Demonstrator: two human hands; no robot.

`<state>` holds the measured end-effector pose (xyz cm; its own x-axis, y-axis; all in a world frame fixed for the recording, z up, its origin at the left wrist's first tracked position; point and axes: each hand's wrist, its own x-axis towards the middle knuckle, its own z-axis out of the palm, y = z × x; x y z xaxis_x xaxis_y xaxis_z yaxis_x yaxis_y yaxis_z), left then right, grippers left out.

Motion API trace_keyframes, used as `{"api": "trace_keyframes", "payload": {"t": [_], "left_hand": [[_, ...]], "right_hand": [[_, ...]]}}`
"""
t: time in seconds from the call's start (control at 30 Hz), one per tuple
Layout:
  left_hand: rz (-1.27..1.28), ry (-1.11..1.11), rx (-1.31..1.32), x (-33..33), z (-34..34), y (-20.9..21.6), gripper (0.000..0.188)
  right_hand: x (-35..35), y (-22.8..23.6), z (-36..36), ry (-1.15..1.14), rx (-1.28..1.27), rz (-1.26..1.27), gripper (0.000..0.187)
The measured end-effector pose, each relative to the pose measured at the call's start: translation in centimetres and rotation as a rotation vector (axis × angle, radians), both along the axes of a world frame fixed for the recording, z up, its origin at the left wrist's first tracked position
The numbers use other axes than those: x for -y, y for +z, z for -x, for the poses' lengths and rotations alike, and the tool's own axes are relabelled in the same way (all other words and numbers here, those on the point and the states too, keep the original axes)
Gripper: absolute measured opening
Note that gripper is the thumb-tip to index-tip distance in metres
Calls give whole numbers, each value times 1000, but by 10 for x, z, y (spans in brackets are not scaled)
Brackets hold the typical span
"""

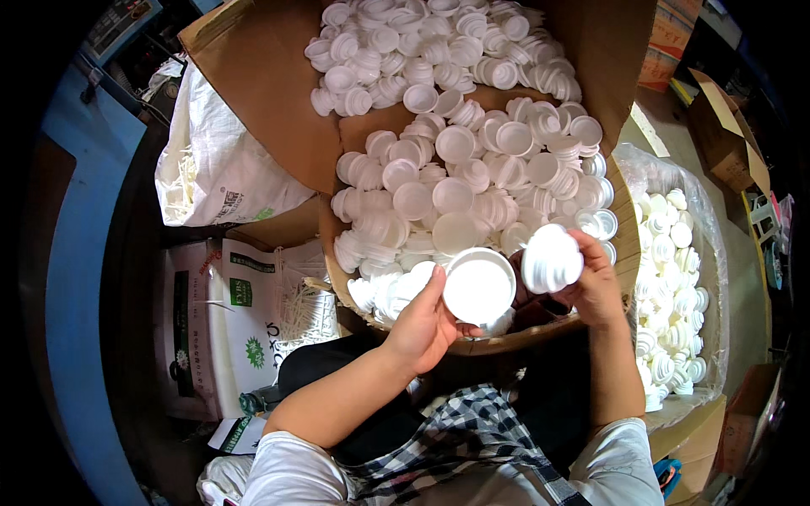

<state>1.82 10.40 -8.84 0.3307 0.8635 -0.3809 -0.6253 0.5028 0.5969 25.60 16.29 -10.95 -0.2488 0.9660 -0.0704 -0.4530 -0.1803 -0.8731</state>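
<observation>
My left hand (pixel 419 327) holds a white round plastic cap (pixel 479 285), thumb at its edge and fingers beneath, with its hollow side facing up. Beside it, my right hand (pixel 597 285) grips another white plastic cap (pixel 552 258) whose stepped, ringed side shows. The two caps are close together but look apart. Both hands are over the near edge of a large cardboard box (pixel 498 344), which is heaped with many similar white caps (pixel 454 196). A dark reddish-brown thing (pixel 540 310) lies partly hidden below my right hand.
A clear plastic bag (pixel 715 278) of ringed white caps stands at the right. To the left are a white woven sack (pixel 245 152) and a printed white package (pixel 245 337) beside thin white sticks (pixel 305 314). Open cardboard boxes (pixel 730 135) sit at the far right.
</observation>
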Motion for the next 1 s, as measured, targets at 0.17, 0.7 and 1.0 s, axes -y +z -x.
{"api": "trace_keyframes", "payload": {"t": [0.17, 0.7, 1.0], "left_hand": [[-34, -27, 31, 5, -5, 7, 47], [-14, -21, 114, 6, -2, 6, 43], [-90, -62, -37, 11, -7, 7, 42]], "right_hand": [[9, 5, 20, 260, 4, 140, 59], [32, 16, 41, -98, 714, -909, 82], [38, 12, 50, -72, 711, -904, 81]]}}
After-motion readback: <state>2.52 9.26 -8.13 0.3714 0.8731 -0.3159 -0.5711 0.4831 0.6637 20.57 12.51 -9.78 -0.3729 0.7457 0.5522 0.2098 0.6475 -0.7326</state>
